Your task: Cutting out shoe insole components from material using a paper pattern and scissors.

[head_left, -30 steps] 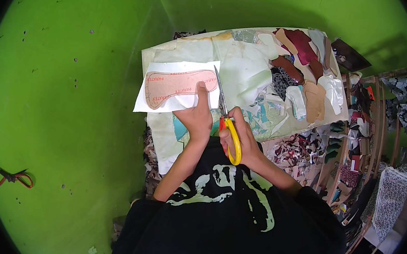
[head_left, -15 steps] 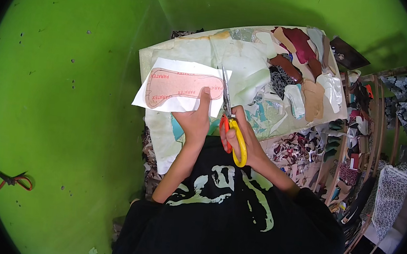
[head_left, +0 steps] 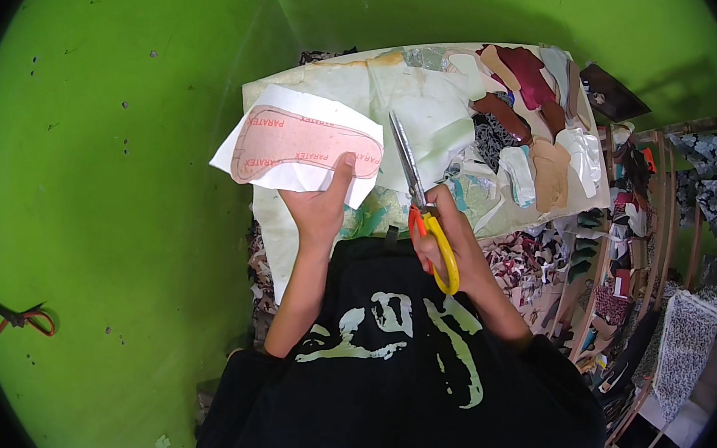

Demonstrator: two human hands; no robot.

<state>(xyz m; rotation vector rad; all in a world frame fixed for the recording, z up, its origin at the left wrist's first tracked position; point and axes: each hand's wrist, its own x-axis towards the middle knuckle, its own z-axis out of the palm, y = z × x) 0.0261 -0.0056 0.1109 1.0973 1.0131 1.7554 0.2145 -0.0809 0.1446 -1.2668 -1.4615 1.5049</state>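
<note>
My left hand (head_left: 317,210) grips a white sheet (head_left: 308,103) by its near edge, thumb on top and fingers hidden underneath. On that sheet lies a pink insole-shaped piece (head_left: 285,142) with red print, and a dark line runs around its outline. Whether the two are glued together cannot be seen. My right hand (head_left: 459,243) is closed around the handles of scissors (head_left: 409,167), one loop yellow and the other orange-red. Their long blades look nearly together and point away from me, a little right of the sheet and apart from it.
Below my hands stands a table covered with a pale sheet (head_left: 346,78). Brown, maroon and white cut pieces (head_left: 525,123) crowd its right side. Scraps (head_left: 530,265) heap up beyond its near right edge. A wooden rack (head_left: 627,273) stands at right. Red-handled scissors (head_left: 19,320) hang on the green wall.
The sheet with the pink piece has moved left, in my left hand. The scissors have shifted right and slightly toward me, from close against the sheet's right edge to a wider gap.
</note>
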